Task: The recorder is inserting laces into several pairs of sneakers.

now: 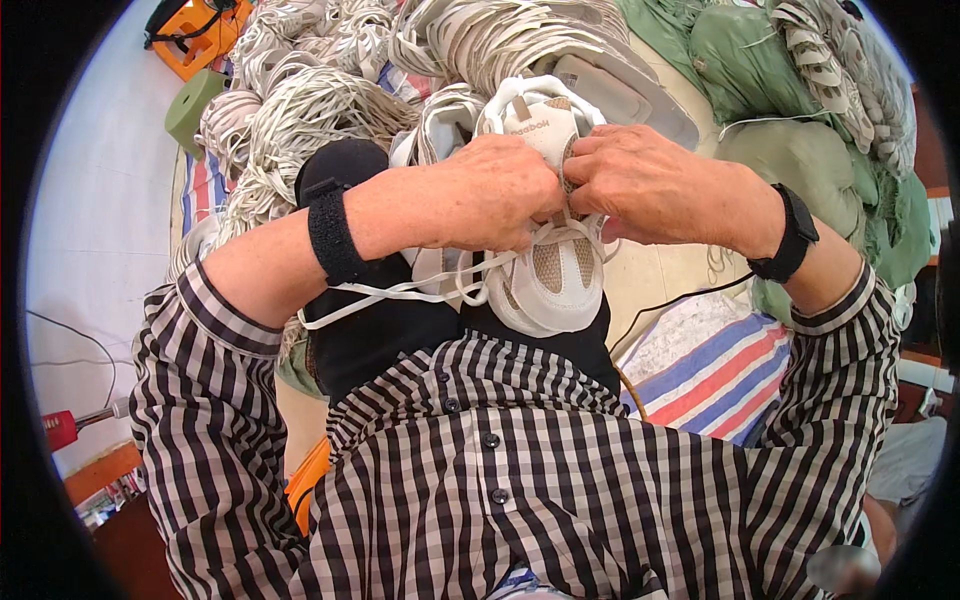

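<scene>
A white and beige sneaker upper rests over my black-clad lap, its toe toward me. Its pale tongue and padded collar stand up beyond my hands. My left hand is closed at the left eyelet row, fingertips pinched on the white shoelace. A loop and loose lengths of that lace trail left below the hand. On the other side my right hand is closed, thumb and fingers pinching the right eyelet edge beside the tongue. Its fingertips partly hide what they grip, and some lace shows just below them.
Beyond my lap lie heaps of pale shoe uppers and bundled laces. Green sacks fill the right back. A striped woven sheet lies right of my lap. An orange plastic stool stands far left. Part of another person shows lower right.
</scene>
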`<control>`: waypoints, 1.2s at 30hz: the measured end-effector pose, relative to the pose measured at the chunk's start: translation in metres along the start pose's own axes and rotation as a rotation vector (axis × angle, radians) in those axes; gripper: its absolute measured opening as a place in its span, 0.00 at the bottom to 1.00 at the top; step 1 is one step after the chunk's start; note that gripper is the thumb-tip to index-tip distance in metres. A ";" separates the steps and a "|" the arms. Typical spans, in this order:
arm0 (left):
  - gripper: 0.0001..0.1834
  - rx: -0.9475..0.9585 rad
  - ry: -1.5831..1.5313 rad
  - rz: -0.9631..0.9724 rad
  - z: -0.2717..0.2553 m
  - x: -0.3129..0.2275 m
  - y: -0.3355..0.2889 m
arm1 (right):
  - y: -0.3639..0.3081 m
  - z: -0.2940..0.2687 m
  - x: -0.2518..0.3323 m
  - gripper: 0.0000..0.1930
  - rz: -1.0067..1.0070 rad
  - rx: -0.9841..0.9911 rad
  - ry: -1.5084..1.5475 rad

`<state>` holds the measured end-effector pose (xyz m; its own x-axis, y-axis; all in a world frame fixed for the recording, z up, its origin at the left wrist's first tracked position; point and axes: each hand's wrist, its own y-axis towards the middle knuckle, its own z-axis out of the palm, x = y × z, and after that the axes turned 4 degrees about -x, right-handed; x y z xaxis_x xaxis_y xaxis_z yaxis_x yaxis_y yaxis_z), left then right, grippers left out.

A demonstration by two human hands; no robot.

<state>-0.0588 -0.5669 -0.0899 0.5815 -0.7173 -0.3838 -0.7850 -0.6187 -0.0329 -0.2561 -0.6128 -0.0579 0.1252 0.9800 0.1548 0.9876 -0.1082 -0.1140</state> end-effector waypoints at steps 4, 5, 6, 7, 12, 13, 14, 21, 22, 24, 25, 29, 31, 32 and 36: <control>0.10 0.004 -0.002 -0.057 0.002 -0.002 0.000 | 0.000 0.001 0.000 0.13 -0.053 -0.049 0.013; 0.10 0.000 -0.017 -0.056 0.003 -0.004 -0.001 | -0.001 0.001 0.001 0.13 -0.041 -0.039 -0.005; 0.10 -0.046 0.019 -0.053 0.004 -0.006 -0.002 | -0.001 0.001 0.001 0.12 -0.032 -0.045 -0.020; 0.10 -0.072 0.054 -0.053 0.005 -0.007 -0.002 | -0.001 0.001 0.003 0.12 -0.030 -0.030 -0.025; 0.08 -0.117 0.074 -0.037 0.010 -0.010 0.000 | -0.004 0.007 0.006 0.09 0.025 -0.064 -0.091; 0.07 -0.137 0.102 -0.026 0.010 -0.011 0.001 | -0.004 0.008 0.006 0.09 0.030 -0.060 -0.098; 0.07 -0.201 0.096 0.010 0.011 -0.011 0.002 | -0.003 0.010 0.005 0.09 0.037 -0.052 -0.107; 0.04 -0.182 0.102 -0.111 0.012 -0.010 0.005 | -0.006 0.009 0.000 0.08 0.045 -0.093 -0.075; 0.04 -0.203 0.104 -0.120 0.013 -0.009 0.006 | -0.008 0.008 0.000 0.08 0.058 -0.083 -0.094; 0.04 -0.246 0.092 -0.102 0.017 -0.008 0.009 | -0.011 0.007 -0.002 0.05 0.064 -0.118 0.019; 0.04 -0.259 0.094 -0.108 0.020 -0.008 0.011 | -0.011 0.008 -0.003 0.03 0.123 -0.081 0.052; 0.04 -0.336 0.181 -0.094 0.031 -0.011 0.022 | -0.007 0.023 -0.001 0.06 0.377 -0.037 -0.037; 0.02 -0.369 0.204 -0.045 0.035 -0.011 0.024 | -0.004 0.031 -0.001 0.06 0.553 0.101 -0.043; 0.02 -0.421 0.226 -0.011 0.036 -0.011 0.025 | -0.002 0.034 -0.002 0.06 0.558 0.083 -0.063; 0.02 -0.370 0.273 -0.036 0.039 -0.011 0.024 | 0.011 0.038 -0.010 0.08 0.645 0.111 -0.014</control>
<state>-0.0919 -0.5613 -0.1226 0.6811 -0.7207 -0.1293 -0.6629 -0.6820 0.3090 -0.2498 -0.6170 -0.0976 0.6872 0.7264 0.0090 0.6990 -0.6577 -0.2807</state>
